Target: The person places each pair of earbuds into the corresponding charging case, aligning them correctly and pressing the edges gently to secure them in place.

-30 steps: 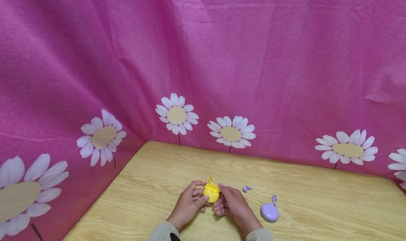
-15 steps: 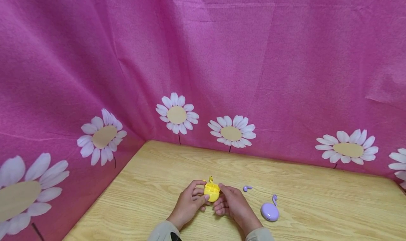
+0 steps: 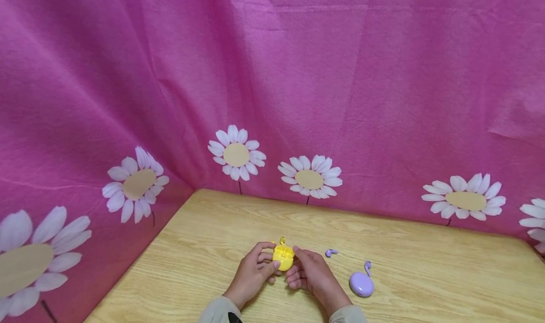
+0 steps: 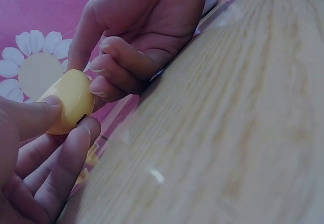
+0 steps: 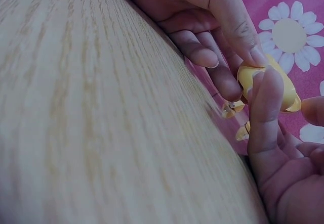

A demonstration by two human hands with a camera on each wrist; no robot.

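A second yellow earbud was mostly covered by the left hand (image 3: 251,275) in the head view, only a speck showing past a finger; both wrist views caught two yellow earbuds (image 5: 232,108) beyond the case, partly hidden and blurred. The sleeves (image 3: 219,310) were cut off at the bottom edge, and the inside of the yellow case (image 3: 283,261) was too small to read clearly. That case was glossy and rounded, its lid raised towards the cloth (image 3: 366,100), with a small dark slot in its edge. It sat between both hands, over the wooden table (image 3: 204,228). The left hand pinched it, thumb pressed to its face and fingers behind. The right hand (image 3: 317,278) came in from the other side, a fingertip at the lid's edge and the lower fingers curled; whether it pinched or only touched could not be told. A purple case (image 3: 361,284) and two purple earbuds (image 3: 331,253) lay to the right.
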